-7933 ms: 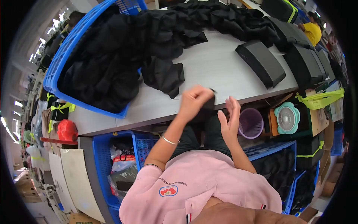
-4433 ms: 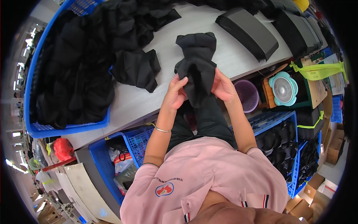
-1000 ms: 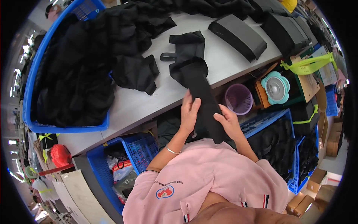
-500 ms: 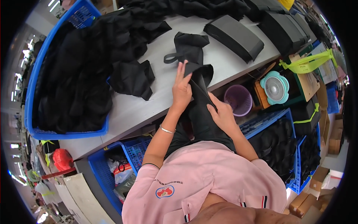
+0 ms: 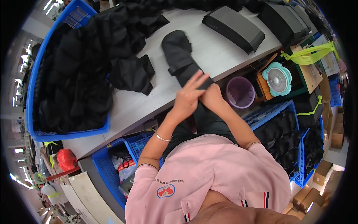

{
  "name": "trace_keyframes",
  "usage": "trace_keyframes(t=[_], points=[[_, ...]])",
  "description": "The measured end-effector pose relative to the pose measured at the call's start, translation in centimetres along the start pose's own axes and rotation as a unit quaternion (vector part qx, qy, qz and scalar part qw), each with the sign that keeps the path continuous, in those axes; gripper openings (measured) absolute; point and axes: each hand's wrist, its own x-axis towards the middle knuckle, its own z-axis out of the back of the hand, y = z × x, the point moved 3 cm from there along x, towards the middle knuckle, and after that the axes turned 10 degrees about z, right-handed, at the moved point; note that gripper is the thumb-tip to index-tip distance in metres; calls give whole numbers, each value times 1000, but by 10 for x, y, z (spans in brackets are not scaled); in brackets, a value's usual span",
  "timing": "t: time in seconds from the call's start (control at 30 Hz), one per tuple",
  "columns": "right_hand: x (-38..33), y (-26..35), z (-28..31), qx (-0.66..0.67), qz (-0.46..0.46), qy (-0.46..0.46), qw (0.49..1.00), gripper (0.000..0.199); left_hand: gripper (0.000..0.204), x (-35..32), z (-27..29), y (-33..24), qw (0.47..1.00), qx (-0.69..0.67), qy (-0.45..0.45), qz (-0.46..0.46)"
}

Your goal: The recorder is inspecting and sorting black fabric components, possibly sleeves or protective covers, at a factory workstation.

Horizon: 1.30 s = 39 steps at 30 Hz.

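Note:
A long black fabric piece [image 5: 181, 56] lies over the pale tabletop's front edge, its far end rounded and a strap-like band across its middle. My right hand [image 5: 214, 98] pinches the near end, fingers curled in. Over the same end is my left hand [image 5: 189, 98], its fingers stretched out and slightly smeared by motion, resting on or just above the cloth beside my right hand. To the left lies a separate folded black cloth piece [image 5: 133, 72].
A blue crate [image 5: 71, 137] heaped with black cloth stands on the table [image 5: 126, 106] at left. Stacks of black panels [image 5: 235, 28] sit at the far right. Below the right edge are a purple bin [image 5: 240, 92], a teal fan [image 5: 278, 79] and blue crates [image 5: 270, 112] of black cloth.
The fabric piece has swung left at its far end and now lies flatter, its side loop no longer sticking out. My left hand has come down toward me, next to my right hand.

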Motion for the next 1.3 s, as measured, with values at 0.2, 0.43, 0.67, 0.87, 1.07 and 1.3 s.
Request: trace_keyframes(t=[0.2, 0.43, 0.67, 0.87, 1.07, 1.3], points=[[8, -61, -22, 588, -327, -190, 715, 31, 47, -32, -8, -21, 992, -114, -49, 35], [22, -34, 24, 717, -322, -265, 558, 42, 82, -31, -7, -29, 980, -41, -169, 93], [20, -13, 35, 749, -237, -234, 573, 44, 72, -15, -13, -28, 951, -74, -255, 159], [12, 0, 22, 798, -197, -254, 509, 47, 76, -20, -23, -32, 947, -143, -244, 154], [12, -9, -9, 822, -274, -271, 419, 28, 81, -28, -32, -28, 942, -168, -230, 180], [15, -14, -18, 840, -291, -276, 364, 32, 87, -33, -36, -22, 942, -175, -225, 176]])
